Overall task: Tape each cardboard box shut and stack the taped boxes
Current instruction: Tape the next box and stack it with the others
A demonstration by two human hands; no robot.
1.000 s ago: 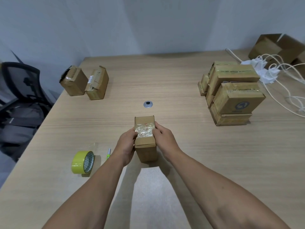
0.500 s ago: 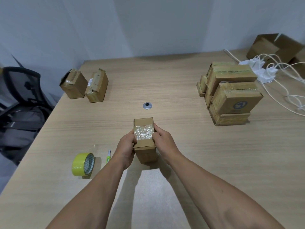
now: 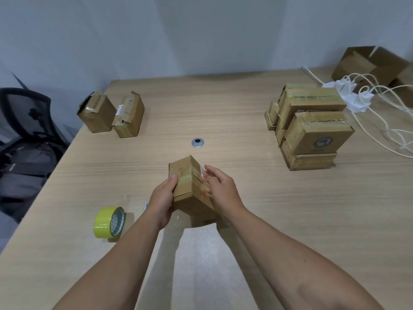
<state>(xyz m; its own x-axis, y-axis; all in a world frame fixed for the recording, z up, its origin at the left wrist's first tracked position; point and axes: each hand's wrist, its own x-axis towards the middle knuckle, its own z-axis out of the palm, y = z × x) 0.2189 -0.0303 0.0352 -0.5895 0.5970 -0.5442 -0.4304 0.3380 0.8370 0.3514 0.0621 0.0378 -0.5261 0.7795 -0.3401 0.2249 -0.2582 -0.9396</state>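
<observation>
We look down on a pale wood-grain worktop (image 3: 245, 209) set into the corner of plain grey-white walls (image 3: 201, 30), with a black mesh chair (image 3: 24, 113) off its left edge. A round metal grommet (image 3: 197, 142) sits in the middle of the board. At the far left two small brown boxes (image 3: 96, 115) stand just beside each other, their tops scruffy with old labels and tape. At the right a stack of taped boxes (image 3: 312, 128) shows glossy strips along the seams, and behind it lie white cables (image 3: 380, 113) and an open carton (image 3: 368, 63).

A yellow tape roll (image 3: 109, 222) stands on its edge near our left forearm.

The cardboard box (image 3: 185, 182) is in front of us at the centre, tilted with one edge upward, shiny clear tape crossing its top. Our left grip (image 3: 162, 200) holds its left side, thumb laid on the upper face, fingers hidden behind. Our right grip (image 3: 221, 191) holds the taped right face with loosely bent fingers. We cannot tell whether the box's lower corner touches the worktop.
</observation>
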